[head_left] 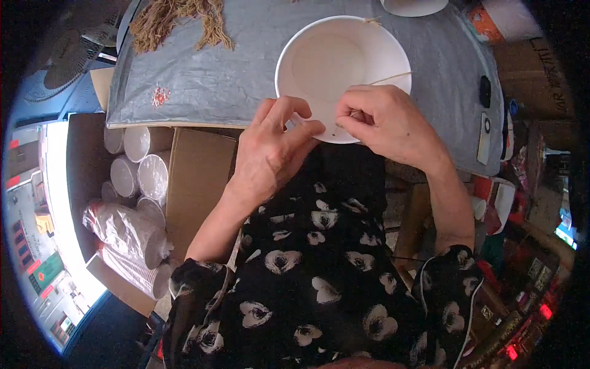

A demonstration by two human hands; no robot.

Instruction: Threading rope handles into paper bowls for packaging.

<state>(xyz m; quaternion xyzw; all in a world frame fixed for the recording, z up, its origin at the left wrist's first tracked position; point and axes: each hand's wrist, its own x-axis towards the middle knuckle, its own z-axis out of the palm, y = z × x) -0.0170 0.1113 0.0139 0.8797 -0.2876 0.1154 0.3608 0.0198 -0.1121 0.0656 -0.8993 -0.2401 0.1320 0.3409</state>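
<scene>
A white, round paper bucket (pixel 337 58) lies tilted at the table's near edge, its open mouth toward me. A knot of tan twine (pixel 372 21) shows at its far rim, and a thin length of twine (pixel 393 77) runs out from behind my right hand over the right rim. My left hand (pixel 273 135) is curled at the near rim, thumb and fingers on the bucket's edge. My right hand (pixel 387 120) is closed in a pinch just inside the near rim, beside a small dark hole; its fingertips mostly hide the twine's end.
Bundles of tan twine (pixel 178 21) lie on the far left of the grey-covered table (pixel 246 67). Reddish bits (pixel 160 96) sit nearer. Another white container (pixel 415 5) stands at the back. Left below is a cardboard box (pixel 200 178) of stacked white buckets (pixel 153 175).
</scene>
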